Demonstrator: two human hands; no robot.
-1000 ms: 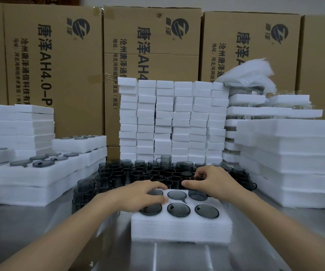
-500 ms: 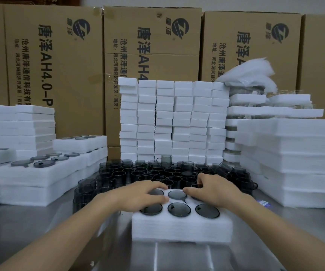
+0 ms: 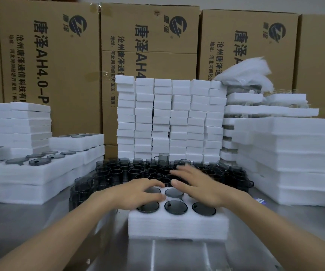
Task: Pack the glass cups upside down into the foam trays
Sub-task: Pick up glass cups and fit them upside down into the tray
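A white foam tray [image 3: 177, 225] lies on the metal table in front of me, its round holes filled with dark glass cups [image 3: 176, 207] set upside down. My left hand [image 3: 138, 194] rests flat over the tray's back left cups, fingers spread. My right hand [image 3: 197, 184] hovers over the back right of the tray with fingers straight and blurred, holding nothing. Behind the tray stands a crowd of loose dark glass cups [image 3: 138, 171], mouths up.
Filled foam trays [image 3: 40, 173] are stacked at the left. Tall piles of foam sheets [image 3: 287, 153] stand at the right and small foam blocks [image 3: 169, 118] in the middle behind the cups. Cardboard boxes [image 3: 50, 65] line the back wall.
My right hand has lifted off the back right cup and its fingers have straightened out toward the loose cups. The left hand stays on the tray.
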